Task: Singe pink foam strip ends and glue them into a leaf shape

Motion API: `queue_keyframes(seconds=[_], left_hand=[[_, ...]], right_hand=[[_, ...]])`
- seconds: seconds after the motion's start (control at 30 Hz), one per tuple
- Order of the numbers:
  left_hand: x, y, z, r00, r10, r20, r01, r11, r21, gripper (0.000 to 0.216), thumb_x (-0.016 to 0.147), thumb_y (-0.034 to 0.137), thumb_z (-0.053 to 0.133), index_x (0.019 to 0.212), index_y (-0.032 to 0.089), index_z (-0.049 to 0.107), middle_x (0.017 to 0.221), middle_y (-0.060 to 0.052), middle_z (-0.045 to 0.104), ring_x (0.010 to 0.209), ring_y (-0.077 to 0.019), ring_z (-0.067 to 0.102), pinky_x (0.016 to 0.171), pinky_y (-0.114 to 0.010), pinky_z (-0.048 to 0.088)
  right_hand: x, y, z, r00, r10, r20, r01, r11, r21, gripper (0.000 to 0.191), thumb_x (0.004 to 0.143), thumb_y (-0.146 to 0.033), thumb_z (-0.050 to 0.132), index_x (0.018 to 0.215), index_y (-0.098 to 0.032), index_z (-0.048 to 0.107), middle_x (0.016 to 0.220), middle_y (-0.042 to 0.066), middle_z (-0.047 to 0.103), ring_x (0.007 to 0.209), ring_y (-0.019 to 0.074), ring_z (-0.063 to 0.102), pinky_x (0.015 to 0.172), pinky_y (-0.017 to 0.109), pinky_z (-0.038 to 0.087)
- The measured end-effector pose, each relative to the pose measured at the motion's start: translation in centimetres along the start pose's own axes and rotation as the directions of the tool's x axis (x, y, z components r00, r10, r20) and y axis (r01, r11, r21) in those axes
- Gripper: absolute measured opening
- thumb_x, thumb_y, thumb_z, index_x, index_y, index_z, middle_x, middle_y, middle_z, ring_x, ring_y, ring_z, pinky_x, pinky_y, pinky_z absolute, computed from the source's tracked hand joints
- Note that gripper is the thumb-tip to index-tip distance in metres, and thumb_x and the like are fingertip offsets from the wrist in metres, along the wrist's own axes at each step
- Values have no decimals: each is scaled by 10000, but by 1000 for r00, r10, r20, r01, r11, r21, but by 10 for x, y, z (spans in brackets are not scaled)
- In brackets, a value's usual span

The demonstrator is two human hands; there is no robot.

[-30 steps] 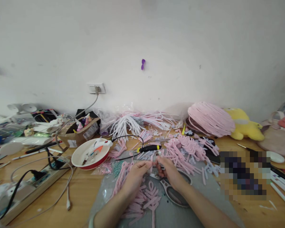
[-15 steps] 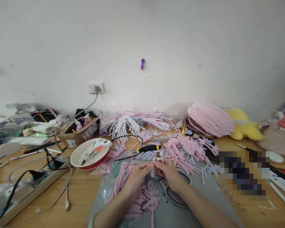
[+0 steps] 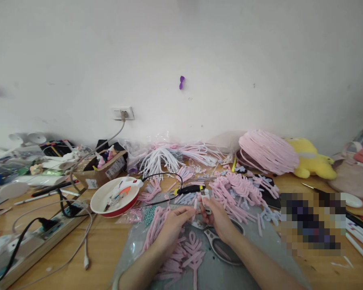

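Observation:
Both of my hands meet above a grey mat (image 3: 260, 257). My left hand (image 3: 177, 221) pinches a short pink pipe cleaner (image 3: 195, 202) that points upward. Just right of it, my right hand (image 3: 216, 217) is closed around a white lighter (image 3: 206, 201), its metal top uppermost; I cannot make out a flame. Large scissors (image 3: 222, 245) lie partly beneath my right hand and wrist. A looped pink pipe-cleaner shape (image 3: 194, 249) rests on the mat below my hands, beside a pile of pink pieces (image 3: 172, 262).
A red-rimmed bowl (image 3: 97, 207) holds a white glue gun (image 3: 128, 184). Black-and-yellow pliers (image 3: 190, 189) lie behind my hands. Pink pipe-cleaner pieces (image 3: 225, 193) cover the right of the mat. A power strip (image 3: 42, 245) with cables runs along the left. A yellow plush toy (image 3: 313, 159) sits at the back right.
My right hand has shifted slightly right with the lighter, opening a small gap between the hands. The pink pipe cleaner in my left fingers now shows more clearly.

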State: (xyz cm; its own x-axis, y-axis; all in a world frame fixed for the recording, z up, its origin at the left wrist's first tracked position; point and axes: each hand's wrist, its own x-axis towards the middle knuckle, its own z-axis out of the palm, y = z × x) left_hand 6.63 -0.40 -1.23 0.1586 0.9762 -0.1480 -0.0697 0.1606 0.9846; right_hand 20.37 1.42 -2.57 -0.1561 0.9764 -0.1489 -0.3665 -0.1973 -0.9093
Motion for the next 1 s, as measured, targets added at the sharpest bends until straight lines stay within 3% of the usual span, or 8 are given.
queue_keyframes(seconds=[0.13, 0.27, 0.37, 0.43, 0.57, 0.67, 0.8, 1.0], left_hand=[[-1, 1, -1, 999, 30, -38, -28, 998, 60, 225, 702, 343, 529, 543, 188, 570, 537, 30, 506, 542, -127, 439, 559, -230, 346], [1, 0, -2, 998, 44, -52, -38, 993, 110, 232, 711, 359, 519, 576, 187, 596, 524, 32, 488, 516, -122, 417, 515, -220, 320], [1, -1, -3, 996, 15, -83, -5, 993, 120, 222, 715, 365, 516, 661, 191, 644, 562, 18, 522, 536, -131, 431, 502, -218, 318], [0, 0, -4, 993, 7, -120, 10, 991, 135, 211, 711, 355, 521, 667, 195, 651, 578, 14, 539, 548, -135, 438, 510, -220, 328], [-2, 4, -4, 992, 40, -116, -18, 981, 192, 211, 700, 360, 518, 635, 202, 641, 590, 5, 569, 567, -152, 469, 531, -234, 353], [-2, 6, -5, 992, 41, -116, -16, 978, 210, 223, 684, 377, 516, 617, 202, 637, 604, 2, 583, 559, -152, 473, 517, -233, 355], [-1, 5, -5, 991, 18, -131, 3, 987, 160, 205, 659, 378, 536, 624, 205, 640, 651, -11, 613, 578, -158, 492, 523, -239, 366], [-2, 8, -4, 991, 17, -135, 10, 981, 196, 228, 649, 404, 522, 576, 205, 608, 617, -7, 582, 583, -164, 483, 539, -248, 360]], right_hand=[[2, -2, -4, 998, 54, -31, -55, 998, -31, 373, 661, -543, 555, 726, -175, 559, 562, -35, 457, 446, 79, 366, 401, 198, 250], [5, -4, -8, 998, -35, -43, 20, 956, -294, 361, 651, -531, 585, 608, -189, 479, 482, -49, 407, 416, 88, 346, 415, 223, 264], [-6, -22, -28, 965, -245, -91, 146, 796, -587, 348, 719, -531, 514, 601, -206, 473, 468, -28, 436, 451, 129, 399, 479, 265, 327], [-26, -40, -58, 899, -418, -127, 167, 598, -784, 333, 775, -510, 444, 659, -204, 506, 569, 13, 525, 547, 163, 477, 567, 290, 370], [-81, -63, -144, 681, -706, -194, -95, 178, -979, 374, 785, -511, 367, 664, -194, 523, 693, 100, 573, 721, 242, 528, 672, 347, 388], [-112, -62, -200, 597, -782, -178, -311, -21, -950, 445, 789, -518, 281, 670, -184, 549, 702, 143, 577, 800, 292, 526, 733, 411, 381], [-122, -51, -232, 524, -818, -239, -495, -64, -866, 478, 801, -501, 228, 677, -178, 558, 802, 168, 599, 916, 304, 514, 801, 453, 353], [-118, -46, -233, 552, -797, -244, -523, -104, -846, 464, 808, -470, 239, 723, -164, 577, 799, 166, 604, 911, 300, 515, 798, 448, 353]])
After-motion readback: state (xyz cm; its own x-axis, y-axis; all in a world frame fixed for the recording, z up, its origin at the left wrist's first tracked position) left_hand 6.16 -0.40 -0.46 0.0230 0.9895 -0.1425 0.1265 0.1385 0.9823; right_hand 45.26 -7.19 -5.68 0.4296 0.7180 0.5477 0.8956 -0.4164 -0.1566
